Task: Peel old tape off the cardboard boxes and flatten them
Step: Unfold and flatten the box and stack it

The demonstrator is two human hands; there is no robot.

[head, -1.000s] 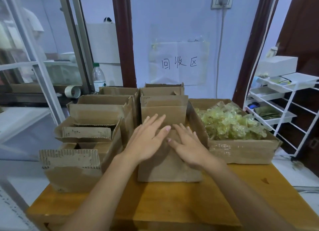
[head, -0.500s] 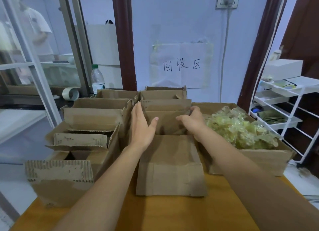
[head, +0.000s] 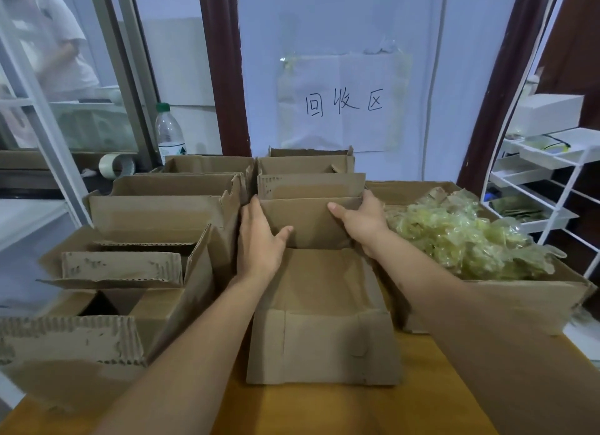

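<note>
**Both hands on the upright flap of the middle box**

Hidden or unclear: The left hand's point(head: 259, 239) fingers run up the flap's point(head: 308, 220) left edge between it and the neighbouring box point(head: 162, 217); whether they curl round that edge cannot be told. The right hand's point(head: 363, 221) fingers pass over the flap's right end and their tips are out of sight behind it. The lower left box point(head: 68, 350) is cut off by the frame edge. A figure behind the glass at upper left is blurred.

Hands: Both forearms reach forward over the middle box point(head: 324, 321), which lies open on the wooden table point(head: 324, 412). The left hand stands edge-on, thumb spread onto the flap's front face. The right hand grips the flap's right end, thumb on the front.

Surroundings: More open boxes stand behind and to the left. The right box point(head: 519, 301) holds a heap of peeled tape point(head: 464, 239). A tape roll point(head: 117, 165) and bottle point(head: 168, 135) sit at the back left.
</note>
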